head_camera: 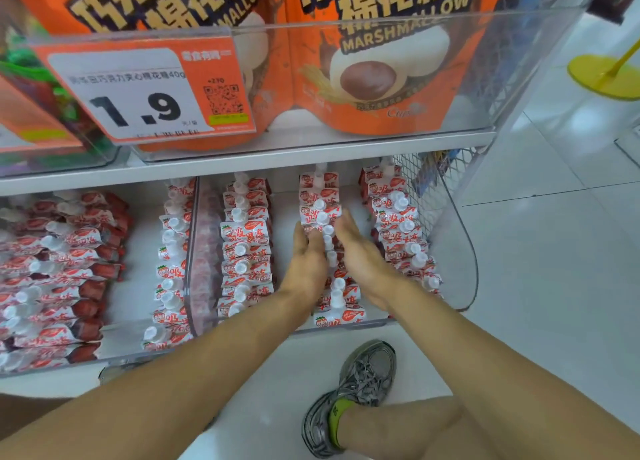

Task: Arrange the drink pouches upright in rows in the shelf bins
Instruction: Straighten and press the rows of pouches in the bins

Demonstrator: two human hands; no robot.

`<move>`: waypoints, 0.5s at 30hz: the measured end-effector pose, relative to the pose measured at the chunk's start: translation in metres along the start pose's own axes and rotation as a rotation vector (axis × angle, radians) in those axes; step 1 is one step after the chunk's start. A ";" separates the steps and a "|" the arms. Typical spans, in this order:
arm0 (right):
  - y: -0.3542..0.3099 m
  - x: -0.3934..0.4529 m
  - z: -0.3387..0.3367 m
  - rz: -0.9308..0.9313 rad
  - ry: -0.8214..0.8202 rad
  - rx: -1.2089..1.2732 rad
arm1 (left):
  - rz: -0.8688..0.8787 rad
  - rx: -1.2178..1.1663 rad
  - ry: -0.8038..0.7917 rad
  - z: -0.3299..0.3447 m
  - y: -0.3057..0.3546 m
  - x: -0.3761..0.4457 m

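Note:
Red-and-white drink pouches with white caps stand upright in three rows inside a clear shelf bin (467, 251). The left row (244, 248) and the right row (401, 231) stand on their own. My left hand (306, 255) and my right hand (360, 251) lie flat against either side of the middle row (322, 213), fingers straight, pressing the pouches between the palms. The caps of the middle row show between my hands. In the neighbouring bin, one upright row (171, 262) stands at the right and a pile of pouches (55, 272) lies flat at the left.
Above is a clear bin of orange marshmallow bags (374, 64) with a 1.9 price tag (138, 92). A wire mesh panel (429, 182) closes the shelf's right end. My grey shoe (349, 400) is on the white tiled floor below. A yellow stand base (602, 78) is at far right.

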State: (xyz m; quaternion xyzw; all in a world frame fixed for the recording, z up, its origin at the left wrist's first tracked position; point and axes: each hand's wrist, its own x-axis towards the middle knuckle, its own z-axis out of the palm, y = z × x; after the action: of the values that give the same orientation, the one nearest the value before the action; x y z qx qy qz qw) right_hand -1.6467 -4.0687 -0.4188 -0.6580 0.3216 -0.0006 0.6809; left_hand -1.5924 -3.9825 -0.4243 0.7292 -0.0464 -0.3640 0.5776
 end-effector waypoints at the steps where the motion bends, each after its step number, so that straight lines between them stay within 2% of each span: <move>1: -0.002 -0.001 0.001 0.008 0.009 0.029 | 0.009 0.007 -0.001 0.003 -0.003 0.003; 8: -0.002 -0.014 -0.004 0.146 -0.078 0.012 | -0.155 0.016 -0.148 -0.004 -0.003 0.002; 15: -0.005 -0.016 0.001 0.186 -0.084 0.145 | -0.197 0.002 -0.122 0.003 -0.001 -0.008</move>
State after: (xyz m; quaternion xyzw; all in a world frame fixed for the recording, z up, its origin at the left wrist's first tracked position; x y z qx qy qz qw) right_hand -1.6568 -4.0615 -0.4072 -0.5740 0.3515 0.0668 0.7365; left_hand -1.6007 -3.9804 -0.4218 0.7074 -0.0098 -0.4624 0.5344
